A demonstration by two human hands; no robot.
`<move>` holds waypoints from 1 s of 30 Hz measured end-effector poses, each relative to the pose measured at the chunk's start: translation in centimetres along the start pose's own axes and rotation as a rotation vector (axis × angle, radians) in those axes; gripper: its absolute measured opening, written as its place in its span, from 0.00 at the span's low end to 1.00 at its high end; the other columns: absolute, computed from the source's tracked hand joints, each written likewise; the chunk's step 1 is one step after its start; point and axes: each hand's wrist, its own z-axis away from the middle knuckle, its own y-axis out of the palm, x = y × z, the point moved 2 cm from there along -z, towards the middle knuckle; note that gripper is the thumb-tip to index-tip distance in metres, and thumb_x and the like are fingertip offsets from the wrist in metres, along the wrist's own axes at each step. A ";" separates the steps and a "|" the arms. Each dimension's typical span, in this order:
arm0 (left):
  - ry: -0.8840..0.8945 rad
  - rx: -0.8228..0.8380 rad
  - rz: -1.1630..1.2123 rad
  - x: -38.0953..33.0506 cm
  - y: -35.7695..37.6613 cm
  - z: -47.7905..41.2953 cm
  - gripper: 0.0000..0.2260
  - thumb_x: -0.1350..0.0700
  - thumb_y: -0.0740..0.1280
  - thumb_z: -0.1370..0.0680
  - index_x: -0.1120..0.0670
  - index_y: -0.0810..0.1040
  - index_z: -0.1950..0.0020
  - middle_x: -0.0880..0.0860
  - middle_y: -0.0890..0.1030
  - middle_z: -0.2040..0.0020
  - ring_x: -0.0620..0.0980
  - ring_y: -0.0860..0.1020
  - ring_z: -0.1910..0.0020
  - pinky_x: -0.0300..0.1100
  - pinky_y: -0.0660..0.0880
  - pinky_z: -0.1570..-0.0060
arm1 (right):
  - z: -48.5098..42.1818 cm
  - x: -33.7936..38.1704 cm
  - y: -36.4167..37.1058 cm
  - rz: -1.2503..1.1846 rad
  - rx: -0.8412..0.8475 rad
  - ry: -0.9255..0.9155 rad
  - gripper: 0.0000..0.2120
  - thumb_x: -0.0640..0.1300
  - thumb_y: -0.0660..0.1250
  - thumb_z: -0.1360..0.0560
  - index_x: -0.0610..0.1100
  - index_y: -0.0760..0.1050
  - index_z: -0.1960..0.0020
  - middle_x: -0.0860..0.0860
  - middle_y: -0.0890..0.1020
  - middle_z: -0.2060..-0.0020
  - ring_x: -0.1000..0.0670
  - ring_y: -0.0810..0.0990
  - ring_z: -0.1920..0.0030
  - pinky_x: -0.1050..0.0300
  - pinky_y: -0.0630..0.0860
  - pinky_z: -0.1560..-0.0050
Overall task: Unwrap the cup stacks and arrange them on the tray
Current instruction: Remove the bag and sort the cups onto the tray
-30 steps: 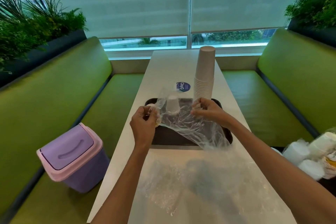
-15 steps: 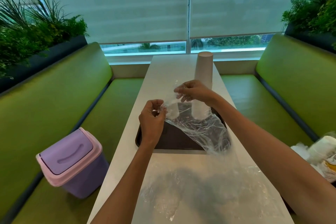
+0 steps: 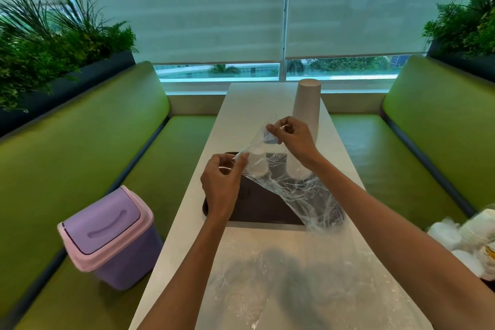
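Over the tray (image 3: 254, 209), the thin, slippery wrap (image 3: 308, 195) is pinched at its upper edge by the left hand (image 3: 222, 185) and right hand (image 3: 293, 139); the light, crushable stack (image 3: 306, 104), seemingly on the tray's far side, is best gripped low.

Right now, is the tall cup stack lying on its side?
No, the tall cup stack stands upright behind the right hand, which pinches the plastic wrap.
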 end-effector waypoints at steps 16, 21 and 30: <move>-0.197 0.073 0.241 1.8 -0.4 -1.2 0.06 0.64 0.69 0.25 0.54 0.78 0.58 0.53 0.80 0.63 0.47 0.78 0.67 0.34 0.77 0.63 | -0.4 1.0 -0.5 -0.122 -0.127 -0.057 0.09 0.42 0.68 0.23 0.46 0.75 0.62 0.57 0.75 0.79 0.61 0.72 0.77 0.70 0.68 0.70; -0.186 0.028 0.200 1.3 -0.5 -1.7 0.02 0.59 0.65 0.22 0.54 0.77 0.52 0.55 0.79 0.54 0.53 0.77 0.54 0.44 0.75 0.53 | -0.2 1.5 0.4 -0.141 -0.082 -0.067 0.08 0.43 0.67 0.23 0.46 0.73 0.60 0.55 0.76 0.79 0.59 0.73 0.77 0.69 0.68 0.72; 0.146 0.056 -0.115 0.2 -0.5 -2.5 0.16 0.53 0.64 0.21 0.65 0.78 0.60 0.49 0.70 0.74 0.44 0.65 0.74 0.31 0.62 0.73 | 0.2 1.7 0.9 -0.024 -0.019 -0.013 0.09 0.52 0.69 0.25 0.47 0.73 0.56 0.48 0.78 0.72 0.56 0.72 0.76 0.61 0.70 0.68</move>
